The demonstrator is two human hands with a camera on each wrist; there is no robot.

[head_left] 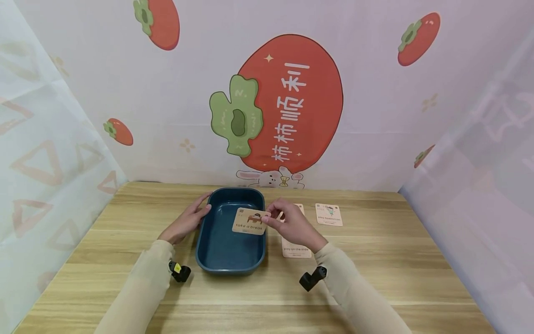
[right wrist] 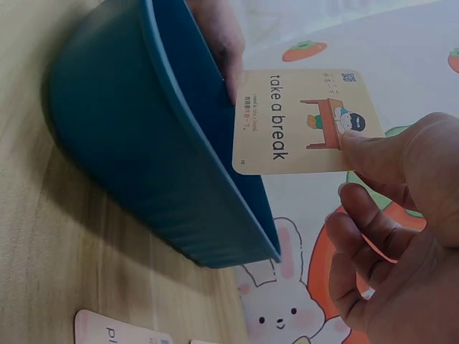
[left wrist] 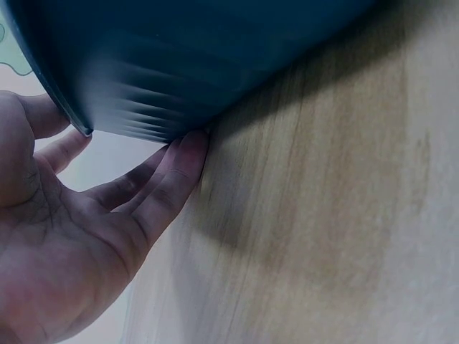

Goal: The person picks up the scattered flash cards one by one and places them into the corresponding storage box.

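In the head view my right hand (head_left: 292, 224) pinches a picture card (head_left: 246, 222) by one edge, over the right side of a dark blue plastic bin (head_left: 227, 260). The card (right wrist: 301, 122) is cream, printed "take a break", with a figure at a desk. Its thumb (right wrist: 373, 154) lies on the printed face; the other fingers curl below. My left hand (head_left: 189, 220) holds the bin's left wall near the far end. The thumb goes over the rim, and the fingers (left wrist: 176, 175) press against the outer side, low by the table.
Right of the bin lies a card reading "play on the slide" (head_left: 296, 250), and another is partly hidden behind my right hand. A "play badminton" card (head_left: 329, 215) lies farther right. The wooden table (head_left: 375, 287) ends at a printed cloth backdrop (head_left: 367, 157), with cloth on both sides.
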